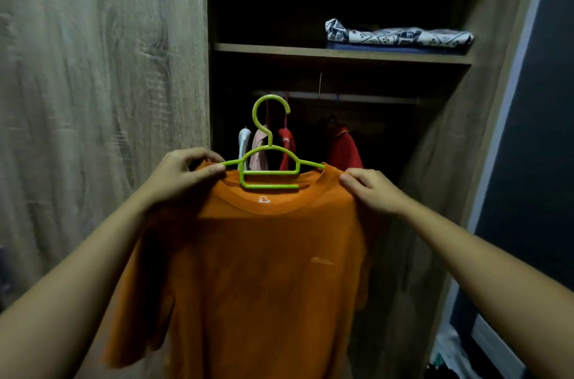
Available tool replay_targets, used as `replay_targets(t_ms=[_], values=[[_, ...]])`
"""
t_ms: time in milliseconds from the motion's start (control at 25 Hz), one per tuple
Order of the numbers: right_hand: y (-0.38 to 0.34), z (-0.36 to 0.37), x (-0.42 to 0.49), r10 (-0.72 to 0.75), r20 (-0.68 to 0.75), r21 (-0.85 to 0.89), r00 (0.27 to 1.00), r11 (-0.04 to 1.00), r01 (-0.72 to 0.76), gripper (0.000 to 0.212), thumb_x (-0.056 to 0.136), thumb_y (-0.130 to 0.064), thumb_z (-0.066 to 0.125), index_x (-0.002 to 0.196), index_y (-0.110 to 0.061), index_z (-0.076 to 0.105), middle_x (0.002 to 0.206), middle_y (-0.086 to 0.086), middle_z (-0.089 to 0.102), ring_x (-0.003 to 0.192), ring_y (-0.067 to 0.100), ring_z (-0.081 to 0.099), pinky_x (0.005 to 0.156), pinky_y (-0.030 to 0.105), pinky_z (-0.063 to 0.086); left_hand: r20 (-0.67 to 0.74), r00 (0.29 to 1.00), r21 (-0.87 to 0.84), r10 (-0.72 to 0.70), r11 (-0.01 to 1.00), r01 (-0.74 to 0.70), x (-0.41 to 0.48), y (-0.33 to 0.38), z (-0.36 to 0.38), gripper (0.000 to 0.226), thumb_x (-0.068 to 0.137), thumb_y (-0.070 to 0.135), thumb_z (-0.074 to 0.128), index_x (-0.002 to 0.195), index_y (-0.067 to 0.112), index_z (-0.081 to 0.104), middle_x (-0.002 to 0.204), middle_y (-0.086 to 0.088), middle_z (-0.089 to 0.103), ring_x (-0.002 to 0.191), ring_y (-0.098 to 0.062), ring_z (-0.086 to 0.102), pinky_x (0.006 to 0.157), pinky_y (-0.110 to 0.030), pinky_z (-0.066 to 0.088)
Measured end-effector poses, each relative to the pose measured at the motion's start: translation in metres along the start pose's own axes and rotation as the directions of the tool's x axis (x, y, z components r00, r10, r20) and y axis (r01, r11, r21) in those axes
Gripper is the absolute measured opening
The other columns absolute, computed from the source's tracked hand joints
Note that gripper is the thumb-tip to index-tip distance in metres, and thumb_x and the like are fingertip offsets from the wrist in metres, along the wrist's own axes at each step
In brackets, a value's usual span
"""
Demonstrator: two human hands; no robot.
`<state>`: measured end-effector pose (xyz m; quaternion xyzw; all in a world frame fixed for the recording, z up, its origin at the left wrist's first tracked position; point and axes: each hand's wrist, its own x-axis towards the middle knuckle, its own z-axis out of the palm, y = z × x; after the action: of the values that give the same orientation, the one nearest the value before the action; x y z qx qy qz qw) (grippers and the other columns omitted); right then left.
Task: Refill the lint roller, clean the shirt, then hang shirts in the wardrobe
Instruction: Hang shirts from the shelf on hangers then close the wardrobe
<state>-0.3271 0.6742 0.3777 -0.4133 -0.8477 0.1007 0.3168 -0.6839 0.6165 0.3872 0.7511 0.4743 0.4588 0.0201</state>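
Two bare arms reach out from the bottom corners & meet at the top of an orange shirt [264, 270]. The shirt hangs down flat btw the arms, front side facing us, sleeves drooping at each side, w/ a small logo on the chest.

The L hand [183, 175] is curled round the shirt's left shoulder. Its thumb & fingers pinch the cloth and the tip of a green hanger [269, 167] together. The R hand [371, 192] is curled too and pinches the other shoulder, just beside the collar. Both hands are at the same height, one on each side of the neck hole.

The hanger sits in the neck hole btw the hands. Its right arm goes under the cloth, while its left arm pokes out by the L thumb. The hook sticks straight up above the collar. Can't tell if the hook touches anything.

Behind is the wardrobe [93, 99], brown wood, open & dark inside. A rail [357, 98] runs across it. On the rail hang a white top [244, 142], a pink top [259, 151], a small red top [287, 145] & a big red shirt [343, 148], all just behind the hanger.

Higher up is a shelf [310, 52] w/ folded clothes [397, 35] on the right side, a patterned one on top of a blue one
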Motion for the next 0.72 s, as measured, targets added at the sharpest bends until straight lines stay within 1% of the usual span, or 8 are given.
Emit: replay_targets(t_ms=[120, 240, 320, 400, 480, 600, 640, 720], values=[[0.015, 0.007, -0.004, 0.033, -0.146, 0.117, 0.989, 0.993, -0.016, 0.032, 0.095, -0.038, 0.042, 0.068, -0.039, 0.059, 0.067, -0.015, 0.058, 0.068, -0.001, 0.055, 0.067, 0.025, 0.042, 0.132, 0.985, 0.089, -0.113, 0.991, 0.101, -0.008, -0.008, -0.011, 0.043, 0.064, 0.067, 0.061, 0.101, 0.045, 0.060, 0.092, 0.018, 0.065, 0.086, 0.000, 0.060, 0.074, -0.021, 0.048], [0.020, 0.010, -0.008, 0.069, -0.143, 0.223, 0.987, 0.974, -0.036, 0.031, 0.095, -0.035, 0.042, 0.073, -0.036, 0.064, 0.068, -0.016, 0.062, 0.068, -0.002, 0.058, 0.069, 0.023, 0.043, 0.132, 0.971, -0.009, -0.198, 0.980, 0.201, -0.022, -0.025, -0.010, 0.061, 0.058, 0.080, 0.056, 0.082, 0.025, 0.067, 0.068, 0.015, 0.063, 0.063, 0.002, 0.057, 0.059, -0.016, 0.042], [0.017, 0.008, -0.009, 0.117, -0.095, 0.329, 0.989, 0.941, -0.079, 0.029, 0.097, -0.028, 0.040, 0.083, -0.030, 0.065, 0.077, -0.012, 0.064, 0.071, -0.005, 0.060, 0.071, 0.018, 0.046, 0.051, 0.971, -0.095, -0.232, 0.967, 0.236, -0.028, -0.031, -0.002, 0.058, 0.063, 0.073, 0.058, 0.079, 0.017, 0.066, 0.065, 0.010, 0.060, 0.061, -0.001, 0.054, 0.060, -0.023, 0.041], [0.015, 0.004, -0.008, 0.225, -0.056, 0.402, 0.973, 0.897, -0.184, 0.027, 0.098, -0.026, 0.039, 0.096, -0.021, 0.065, 0.090, -0.002, 0.066, 0.089, 0.007, 0.063, 0.079, 0.019, 0.048, 0.014, 0.969, -0.176, -0.248, 0.953, 0.247, -0.027, -0.029, 0.008, 0.046, 0.072, 0.060, 0.060, 0.079, 0.015, 0.068, 0.071, 0.003, 0.064, 0.066, -0.004, 0.058, 0.066, -0.028, 0.043], [0.017, 0.003, -0.006, 0.291, -0.177, 0.258, 0.940, 0.936, -0.241, 0.024, 0.097, -0.019, 0.043, 0.112, -0.017, 0.061, 0.108, 0.004, 0.059, 0.104, 0.018, 0.056, 0.090, 0.027, 0.043, -0.007, 0.963, -0.221, -0.271, 0.939, 0.262, -0.022, -0.019, 0.020, 0.029, 0.083, 0.043, 0.063, 0.076, 0.016, 0.070, 0.075, -0.002, 0.067, 0.069, -0.006, 0.061, 0.069, -0.030, 0.045], [-0.007, 0.008, -0.010, 0.156, -0.404, 0.054, 0.901, 0.988, -0.147, 0.028, 0.089, -0.009, 0.053, 0.115, -0.019, 0.056, 0.105, 0.005, 0.054, 0.089, 0.012, 0.053, 0.078, 0.021, 0.040, -0.064, 0.958, -0.152, -0.281, 0.951, 0.269, -0.013, 0.006, 0.051, 0.027, 0.080, 0.047, 0.063, 0.071, 0.022, 0.068, 0.068, -0.002, 0.067, 0.067, -0.011, 0.061, 0.066, -0.033, 0.043], [-0.020, 0.010, -0.012, 0.145, -0.378, 0.059, 0.914, 0.989, -0.133, 0.026, 0.088, -0.010, 0.053, 0.113, -0.019, 0.056, 0.098, 0.003, 0.057, 0.079, 0.011, 0.054, 0.069, 0.019, 0.040, -0.068, 0.958, -0.094, -0.279, 0.957, 0.273, -0.011, 0.020, 0.065, 0.031, 0.076, 0.053, 0.061, 0.067, 0.024, 0.066, 0.066, -0.002, 0.066, 0.068, -0.013, 0.061, 0.065, -0.033, 0.042], [-0.038, 0.018, -0.015, 0.284, -0.168, 0.166, 0.944, 0.952, -0.257, 0.027, 0.090, -0.015, 0.051, 0.116, -0.019, 0.050, 0.094, 0.001, 0.063, 0.077, 0.013, 0.058, 0.062, 0.022, 0.041, -0.079, 0.960, 0.026, -0.267, 0.962, 0.270, -0.005, 0.049, 0.092, 0.033, 0.076, 0.056, 0.058, 0.061, 0.027, 0.060, 0.062, 0.002, 0.061, 0.070, -0.017, 0.058, 0.064, -0.032, 0.039]])
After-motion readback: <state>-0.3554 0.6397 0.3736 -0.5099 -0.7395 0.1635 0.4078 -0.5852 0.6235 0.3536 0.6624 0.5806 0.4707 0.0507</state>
